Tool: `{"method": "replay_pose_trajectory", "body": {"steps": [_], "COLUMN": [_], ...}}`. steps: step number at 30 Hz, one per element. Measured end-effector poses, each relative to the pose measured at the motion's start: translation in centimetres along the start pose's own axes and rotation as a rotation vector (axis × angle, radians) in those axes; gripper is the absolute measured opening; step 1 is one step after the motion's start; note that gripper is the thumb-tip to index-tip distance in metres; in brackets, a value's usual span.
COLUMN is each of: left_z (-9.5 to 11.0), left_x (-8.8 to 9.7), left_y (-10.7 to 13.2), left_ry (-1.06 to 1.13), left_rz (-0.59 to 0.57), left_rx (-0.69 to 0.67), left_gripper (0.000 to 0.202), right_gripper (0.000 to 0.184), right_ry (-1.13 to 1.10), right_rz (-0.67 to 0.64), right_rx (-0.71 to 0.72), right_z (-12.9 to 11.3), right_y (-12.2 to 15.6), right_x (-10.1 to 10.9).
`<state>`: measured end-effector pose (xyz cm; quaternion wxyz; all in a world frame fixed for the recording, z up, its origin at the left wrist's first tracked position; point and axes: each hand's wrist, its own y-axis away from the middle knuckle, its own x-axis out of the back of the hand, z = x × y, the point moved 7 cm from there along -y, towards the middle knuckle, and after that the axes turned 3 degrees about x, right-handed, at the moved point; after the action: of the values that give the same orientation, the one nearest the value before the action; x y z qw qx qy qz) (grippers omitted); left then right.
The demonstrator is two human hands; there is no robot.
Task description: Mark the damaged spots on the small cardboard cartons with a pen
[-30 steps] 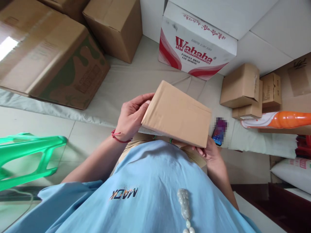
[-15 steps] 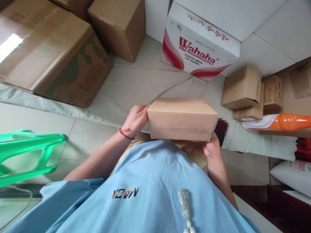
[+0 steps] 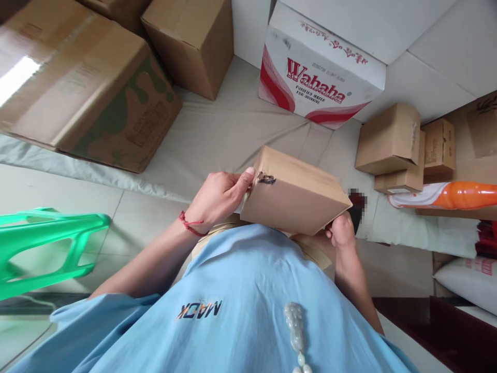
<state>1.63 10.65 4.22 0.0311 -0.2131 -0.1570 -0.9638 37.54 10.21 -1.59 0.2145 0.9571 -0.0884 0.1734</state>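
Small plain cardboard box [image 3: 291,204] held tilted in both hands, just in front of blue shirt [image 3: 248,290], near edge of cloth-covered surface [image 3: 233,124]. Left hand [image 3: 220,196]: grip pinching box's left end, thumb beside black mark [image 3: 267,178], other fingers mostly hidden. Right hand [image 3: 341,231]: grip pinching lower right corner, fingers curled. Wahaha water carton [image 3: 320,77] behind, well apart. Green plastic stool [image 3: 87,221] off left, orange-and-white bottle [image 3: 446,196] off right.

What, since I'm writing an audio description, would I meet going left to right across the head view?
Green stool, left hand, held cardboard box, right hand, orange bottle-shaped item.
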Motion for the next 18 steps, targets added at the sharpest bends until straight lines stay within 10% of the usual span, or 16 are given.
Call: {"method": "replay_pose_trajectory", "body": {"steps": [18], "left_z": [-2.8], "left_x": [-2.3], "left_y": [-0.4], "left_ry": [-0.404], "left_rz": [0.013], "left_rx": [-0.054], "left_gripper": [0.055], "right_gripper": [0.040], "right_ry": [0.415], "right_rz": [-0.045], "right_rx": [0.167], "right_z": [0.0], "right_y": [-5.3], "right_x": [-1.5]}}
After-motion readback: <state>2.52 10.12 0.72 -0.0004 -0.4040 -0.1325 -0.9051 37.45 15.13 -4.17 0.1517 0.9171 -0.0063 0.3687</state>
